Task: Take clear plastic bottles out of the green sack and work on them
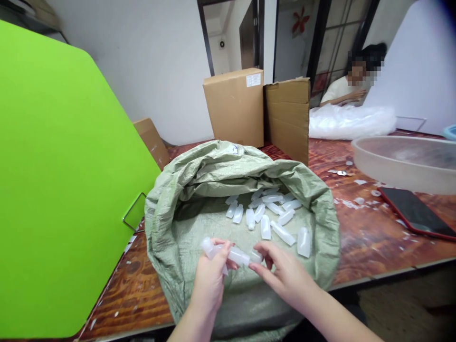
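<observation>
My left hand (213, 268) is closed around a small translucent plastic bottle (238, 256), held almost level above the mouth of a green woven sack (162, 223). A second whitish translucent piece (208, 245) sticks out on the left side of the same hand; it looks like another bottle. At the right end of the held bottle, my right hand (283, 271) has thumb and fingers around a small clear round piece (255, 257), which looks like a cap. Whether it touches the bottle's end I cannot tell. Several similar bottles (265, 227) lie loose inside the sack.
A bright green board (67, 180) stands at left on a wire foot (133, 213). Cardboard boxes (235, 109) stand behind the sack. To the right are a phone (420, 211), a key (340, 173), a translucent tub (409, 166) and plastic scraps. Another person (345, 88) sits beyond.
</observation>
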Motion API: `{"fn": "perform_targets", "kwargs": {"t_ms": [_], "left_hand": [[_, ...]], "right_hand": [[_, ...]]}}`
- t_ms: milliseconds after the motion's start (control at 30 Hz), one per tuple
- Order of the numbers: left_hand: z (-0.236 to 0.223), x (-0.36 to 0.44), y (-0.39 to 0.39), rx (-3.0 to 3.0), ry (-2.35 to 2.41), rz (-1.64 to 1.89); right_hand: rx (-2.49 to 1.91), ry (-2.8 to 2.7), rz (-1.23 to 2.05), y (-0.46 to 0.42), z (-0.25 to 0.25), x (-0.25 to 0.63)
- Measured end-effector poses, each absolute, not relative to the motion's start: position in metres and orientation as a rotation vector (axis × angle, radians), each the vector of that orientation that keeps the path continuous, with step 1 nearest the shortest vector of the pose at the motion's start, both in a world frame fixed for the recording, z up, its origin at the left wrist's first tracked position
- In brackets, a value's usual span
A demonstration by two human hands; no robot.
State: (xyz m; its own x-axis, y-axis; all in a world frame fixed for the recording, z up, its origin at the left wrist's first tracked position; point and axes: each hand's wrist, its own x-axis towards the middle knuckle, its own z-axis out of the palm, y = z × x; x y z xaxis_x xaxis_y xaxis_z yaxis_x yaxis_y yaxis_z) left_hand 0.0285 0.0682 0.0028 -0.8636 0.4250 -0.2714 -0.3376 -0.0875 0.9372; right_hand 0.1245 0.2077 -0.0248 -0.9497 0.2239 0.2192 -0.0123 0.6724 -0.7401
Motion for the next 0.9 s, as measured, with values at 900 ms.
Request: {"fn": "perform_targets", "kwargs": {"t_ms": [900], "left_hand": [[-0.002, 0.035, 0.058, -0.103, 1.627, 2.178]], "right_hand": [[-0.210, -2.232, 1.711, 0.178, -0.040, 0.113]]}}
